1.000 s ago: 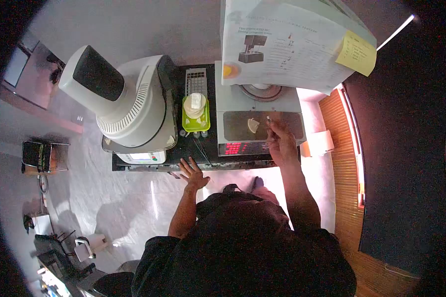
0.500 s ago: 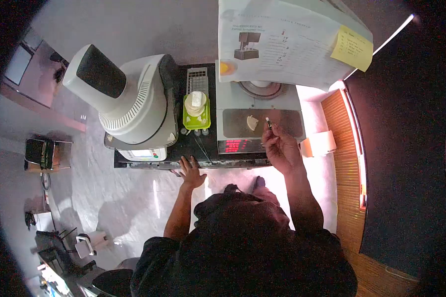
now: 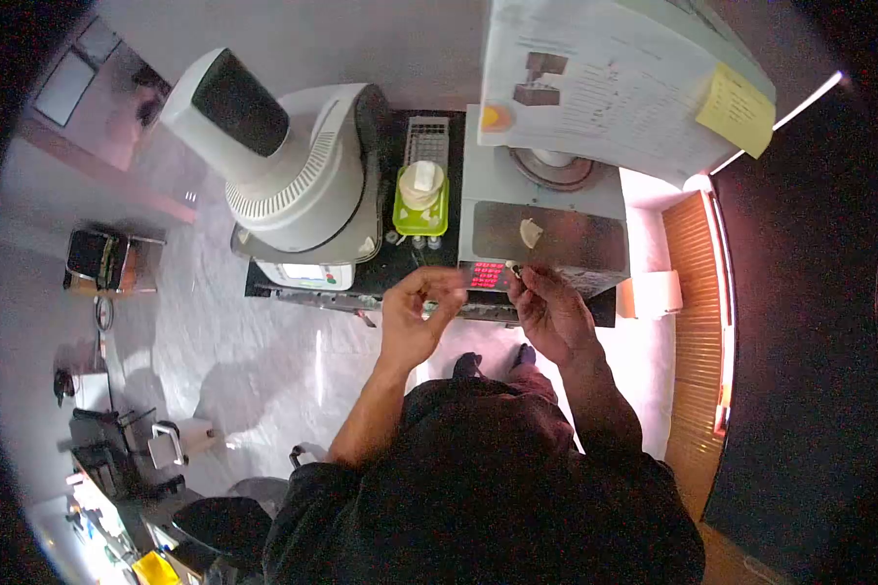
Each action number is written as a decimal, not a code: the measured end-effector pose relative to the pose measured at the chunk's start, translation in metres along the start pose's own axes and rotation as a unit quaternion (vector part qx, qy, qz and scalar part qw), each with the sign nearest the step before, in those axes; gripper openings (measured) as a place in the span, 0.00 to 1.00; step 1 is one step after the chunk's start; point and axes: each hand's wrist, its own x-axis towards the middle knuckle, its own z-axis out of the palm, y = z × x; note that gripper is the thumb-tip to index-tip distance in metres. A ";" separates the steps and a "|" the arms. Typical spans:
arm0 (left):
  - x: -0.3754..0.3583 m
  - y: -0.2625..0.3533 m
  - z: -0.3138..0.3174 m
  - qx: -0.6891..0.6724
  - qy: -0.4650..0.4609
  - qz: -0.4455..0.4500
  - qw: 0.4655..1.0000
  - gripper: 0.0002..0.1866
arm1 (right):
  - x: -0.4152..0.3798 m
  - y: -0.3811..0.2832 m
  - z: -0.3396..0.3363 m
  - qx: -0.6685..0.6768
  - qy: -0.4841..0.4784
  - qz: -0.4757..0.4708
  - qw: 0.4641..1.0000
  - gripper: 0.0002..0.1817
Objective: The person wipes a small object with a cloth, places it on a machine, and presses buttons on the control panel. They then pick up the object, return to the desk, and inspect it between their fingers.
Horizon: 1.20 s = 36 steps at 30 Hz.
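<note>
A small pale piece [image 3: 513,269] sits pinched in the fingertips of our right hand [image 3: 548,312], raised in front of the red display [image 3: 487,274] of the grey machine [image 3: 546,229]. Our left hand [image 3: 415,317] hovers beside it, fingers curled and holding nothing. A cream wedge [image 3: 530,232] lies on the machine's dark plate [image 3: 576,239].

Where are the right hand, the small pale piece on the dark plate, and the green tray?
right hand [image 3: 554,314], head view, back of the hand.
small pale piece [image 3: 530,233], head view, its middle.
green tray [image 3: 406,222], head view, left rim.
</note>
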 end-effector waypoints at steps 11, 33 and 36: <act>-0.018 0.020 0.018 -0.116 -0.007 0.024 0.993 0.13 | -0.012 0.021 0.015 -0.251 -0.017 0.013 0.968 0.11; -0.097 0.037 0.032 0.031 0.210 0.094 0.973 0.13 | -0.023 0.025 0.041 -0.442 -0.210 0.035 0.872 0.08; -0.122 0.044 0.007 0.014 0.252 0.083 0.964 0.13 | -0.015 0.059 0.050 -0.435 -0.254 0.053 0.863 0.08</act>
